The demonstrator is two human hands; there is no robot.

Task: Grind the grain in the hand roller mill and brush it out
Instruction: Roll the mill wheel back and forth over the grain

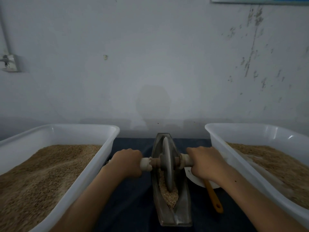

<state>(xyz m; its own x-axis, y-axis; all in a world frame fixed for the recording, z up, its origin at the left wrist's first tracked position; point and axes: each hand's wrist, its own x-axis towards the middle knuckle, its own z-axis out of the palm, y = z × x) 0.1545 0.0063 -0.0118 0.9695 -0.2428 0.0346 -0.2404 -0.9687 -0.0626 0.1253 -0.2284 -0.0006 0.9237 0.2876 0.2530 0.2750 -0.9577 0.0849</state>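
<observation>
A boat-shaped metal trough (181, 213) lies lengthwise on the dark cloth in front of me. A grey roller wheel (167, 163) stands upright in its groove on a cross axle. My left hand (127, 162) grips the left axle handle (145, 163). My right hand (204, 162) grips the right handle (185, 160). Crushed grain (168, 193) is heaped in the groove on the near side of the wheel.
Two white plastic tubs of brown grain flank the mill, one on the left (87, 178) and one on the right (217, 139). A brush with an orange handle (214, 198) lies on a white plate (192, 177) under my right wrist. A wall rises just behind.
</observation>
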